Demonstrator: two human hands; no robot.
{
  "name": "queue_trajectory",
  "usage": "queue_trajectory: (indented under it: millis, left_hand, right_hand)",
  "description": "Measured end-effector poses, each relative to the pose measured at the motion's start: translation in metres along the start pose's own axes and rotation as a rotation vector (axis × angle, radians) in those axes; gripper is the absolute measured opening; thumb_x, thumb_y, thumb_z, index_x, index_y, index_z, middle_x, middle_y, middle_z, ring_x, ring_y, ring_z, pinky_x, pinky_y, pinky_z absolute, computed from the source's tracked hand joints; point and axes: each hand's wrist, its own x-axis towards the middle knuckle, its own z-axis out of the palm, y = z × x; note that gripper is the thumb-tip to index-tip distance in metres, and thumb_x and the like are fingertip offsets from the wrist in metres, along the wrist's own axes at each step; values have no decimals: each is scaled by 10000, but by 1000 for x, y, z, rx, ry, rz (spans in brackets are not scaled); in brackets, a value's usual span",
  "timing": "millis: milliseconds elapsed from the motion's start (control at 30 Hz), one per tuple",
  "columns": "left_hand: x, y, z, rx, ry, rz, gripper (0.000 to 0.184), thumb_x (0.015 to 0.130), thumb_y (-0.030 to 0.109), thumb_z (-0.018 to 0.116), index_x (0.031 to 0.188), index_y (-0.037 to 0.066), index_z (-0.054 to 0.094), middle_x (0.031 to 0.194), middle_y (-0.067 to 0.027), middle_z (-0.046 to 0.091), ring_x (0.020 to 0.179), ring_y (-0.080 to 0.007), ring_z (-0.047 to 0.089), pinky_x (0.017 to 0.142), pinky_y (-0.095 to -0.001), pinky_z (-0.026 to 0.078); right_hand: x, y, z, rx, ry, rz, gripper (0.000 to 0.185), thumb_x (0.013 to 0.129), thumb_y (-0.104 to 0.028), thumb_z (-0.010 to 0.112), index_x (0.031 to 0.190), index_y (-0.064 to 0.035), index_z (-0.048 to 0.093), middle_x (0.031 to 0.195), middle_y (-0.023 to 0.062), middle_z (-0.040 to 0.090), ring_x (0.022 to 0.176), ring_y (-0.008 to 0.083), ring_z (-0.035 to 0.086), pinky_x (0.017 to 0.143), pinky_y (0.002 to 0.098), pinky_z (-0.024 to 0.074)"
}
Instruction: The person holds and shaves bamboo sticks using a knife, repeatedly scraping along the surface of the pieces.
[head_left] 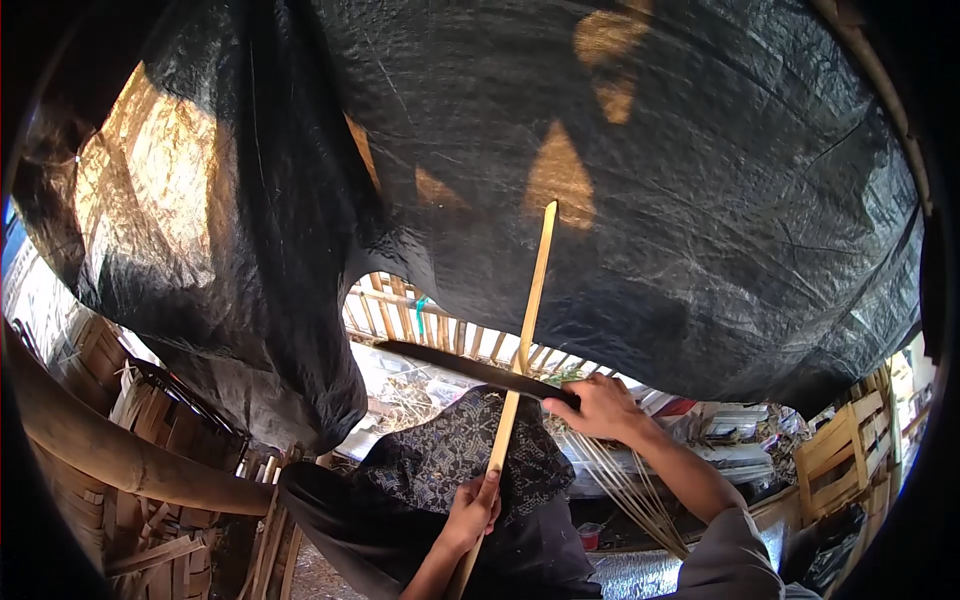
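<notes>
A long pale bamboo strip [537,285] stands tilted up in front of me, its lower end running down past my lap. My left hand [472,515] is closed around its lower part, thumb along the strip. In my right hand [600,408] is the dark handle of a long knife [450,362], its blade pointing left. That blade crosses the strip at about mid-length and appears to touch it; a small sliver seems to stand off the strip just above. Below the blade, a patterned dark cloth [440,435] covers my lap.
A black plastic sheet [680,240] hangs across the front. Thin strips [635,490] lie fanned beside my right arm. A thick bamboo pole [150,470] and woven panels are at left. A slatted bamboo fence [470,337] stands behind, a wooden slatted frame [845,445] at right.
</notes>
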Motion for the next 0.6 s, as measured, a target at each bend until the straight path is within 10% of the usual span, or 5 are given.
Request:
queue_trajectory:
  millis: [600]
  left_hand:
    - [-4, 0, -1, -169, -79, 20, 424, 950, 416, 398, 676, 92, 385, 447, -4, 343, 334, -82, 309, 299, -231, 247]
  right_hand:
    - [-47, -29, 18, -43, -280, -149, 611, 773, -677, 475, 853, -107, 683, 577, 137, 608, 639, 324, 646, 628, 433, 520]
